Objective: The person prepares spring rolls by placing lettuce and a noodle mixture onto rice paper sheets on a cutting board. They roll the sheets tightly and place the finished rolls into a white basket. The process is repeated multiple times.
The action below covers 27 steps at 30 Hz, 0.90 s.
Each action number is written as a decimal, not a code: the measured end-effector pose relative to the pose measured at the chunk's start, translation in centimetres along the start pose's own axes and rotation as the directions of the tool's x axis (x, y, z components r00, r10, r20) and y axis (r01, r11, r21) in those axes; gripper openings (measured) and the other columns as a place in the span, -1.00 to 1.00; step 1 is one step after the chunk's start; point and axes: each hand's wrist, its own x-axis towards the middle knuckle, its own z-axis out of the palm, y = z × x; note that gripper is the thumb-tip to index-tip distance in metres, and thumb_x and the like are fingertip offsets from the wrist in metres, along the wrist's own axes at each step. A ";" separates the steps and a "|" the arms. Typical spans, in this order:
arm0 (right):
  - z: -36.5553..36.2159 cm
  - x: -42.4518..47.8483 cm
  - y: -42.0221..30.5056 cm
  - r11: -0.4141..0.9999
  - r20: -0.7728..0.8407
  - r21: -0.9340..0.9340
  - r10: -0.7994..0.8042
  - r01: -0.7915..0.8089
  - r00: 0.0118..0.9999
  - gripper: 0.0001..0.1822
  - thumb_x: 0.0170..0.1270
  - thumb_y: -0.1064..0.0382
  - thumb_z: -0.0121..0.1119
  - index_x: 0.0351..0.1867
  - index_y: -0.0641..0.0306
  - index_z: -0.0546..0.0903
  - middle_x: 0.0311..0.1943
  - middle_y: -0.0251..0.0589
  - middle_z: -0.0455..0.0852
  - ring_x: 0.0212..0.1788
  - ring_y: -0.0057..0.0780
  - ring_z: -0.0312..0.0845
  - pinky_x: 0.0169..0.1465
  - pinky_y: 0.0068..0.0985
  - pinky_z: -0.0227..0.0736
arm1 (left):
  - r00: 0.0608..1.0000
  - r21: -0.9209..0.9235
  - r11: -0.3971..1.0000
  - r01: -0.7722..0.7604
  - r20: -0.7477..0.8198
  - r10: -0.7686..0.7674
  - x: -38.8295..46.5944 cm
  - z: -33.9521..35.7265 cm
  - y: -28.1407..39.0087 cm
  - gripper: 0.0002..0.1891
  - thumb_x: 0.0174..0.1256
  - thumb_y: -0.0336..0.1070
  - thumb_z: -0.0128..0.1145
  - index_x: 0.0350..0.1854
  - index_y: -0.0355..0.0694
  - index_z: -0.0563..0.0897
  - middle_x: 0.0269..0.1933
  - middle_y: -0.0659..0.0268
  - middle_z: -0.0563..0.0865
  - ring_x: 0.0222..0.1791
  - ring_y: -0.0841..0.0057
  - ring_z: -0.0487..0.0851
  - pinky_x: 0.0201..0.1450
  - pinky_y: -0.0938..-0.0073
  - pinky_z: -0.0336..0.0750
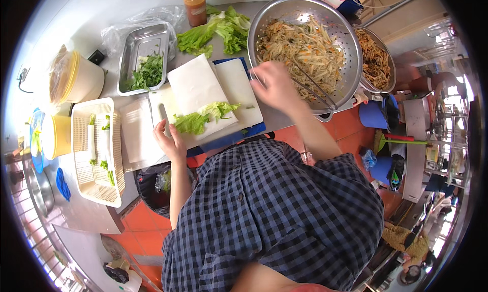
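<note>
Torn lettuce leaves (206, 117) lie across the near edge of a stack of white wrapper sheets (196, 84), which rests on a white cutting board (244, 90). By the board's left handle slot, my left hand (170, 139) has its fingers apart and holds nothing. My right hand (272, 82) is blurred and curled over the near left rim of a perforated steel bowl (352, 63); whether it holds anything is unclear. Shredded vegetable and noodle filling (301, 52) is in that bowl, with metal tongs (314, 90) leaning on its near rim.
Chopped greens (148, 71) lie in a steel tray (124, 73) at the back left. A plastic basket (117, 158) holds several white rolls. More lettuce (228, 29) and a sauce bottle (195, 8) stand behind the board. Another bowl (392, 69) of filling sits right.
</note>
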 end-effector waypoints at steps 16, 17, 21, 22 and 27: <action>-17.3 -7.3 13.7 0.618 0.153 -0.566 0.729 -0.546 0.667 -0.37 0.34 -0.21 -0.01 0.23 0.23 0.44 -0.28 0.21 0.69 -0.15 0.12 0.62 -0.06 -0.11 0.49 | 0.998 -0.029 0.999 -0.023 0.054 0.024 0.1 0.0 0.0 -0.79 0.38 -0.33 0.05 -0.08 -0.36 0.54 -0.08 0.09 0.54 -0.07 0.24 0.49 0.01 0.32 0.40; -17.6 -7.2 12.9 0.653 0.219 -0.553 0.714 -0.518 0.666 -0.38 0.35 -0.20 -0.01 0.22 0.25 0.45 -0.28 0.23 0.68 -0.16 0.13 0.62 -0.06 -0.11 0.49 | 0.998 -0.028 0.999 -0.014 0.057 0.016 0.1 0.1 0.0 -0.80 0.38 -0.33 0.04 -0.10 -0.36 0.54 -0.08 0.09 0.54 -0.07 0.24 0.49 0.01 0.32 0.40; -19.1 -7.1 10.9 0.684 0.257 -0.634 0.627 -0.361 0.736 -0.43 0.29 -0.05 0.12 0.24 0.20 0.44 -0.05 0.14 0.63 -0.01 0.04 0.57 0.00 -0.19 0.48 | 0.998 0.003 0.999 -0.051 0.043 0.051 0.2 0.1 0.1 -0.81 0.39 -0.31 0.04 -0.14 -0.35 0.56 -0.12 0.12 0.58 -0.11 0.31 0.51 -0.04 0.36 0.43; -18.9 -7.1 11.2 0.686 0.265 -0.622 0.639 -0.378 0.722 -0.44 0.27 -0.01 0.15 0.26 0.16 0.44 -0.01 0.10 0.62 0.01 0.02 0.56 0.00 -0.20 0.48 | 0.997 -0.002 0.998 -0.058 0.048 0.058 0.2 0.2 0.0 -0.82 0.39 -0.32 0.04 -0.14 -0.35 0.56 -0.12 0.12 0.58 -0.11 0.31 0.51 -0.05 0.37 0.43; -17.4 -6.6 12.6 0.638 0.203 -0.666 0.653 -0.386 0.729 -0.47 0.21 0.14 0.22 0.25 -0.05 0.47 0.01 -0.11 0.65 0.00 -0.12 0.58 -0.01 -0.24 0.49 | 0.997 -0.031 0.997 -0.070 0.038 0.072 0.2 0.4 -0.1 -0.84 0.38 -0.35 0.05 -0.16 -0.35 0.57 -0.13 0.13 0.57 -0.16 0.33 0.52 -0.09 0.40 0.45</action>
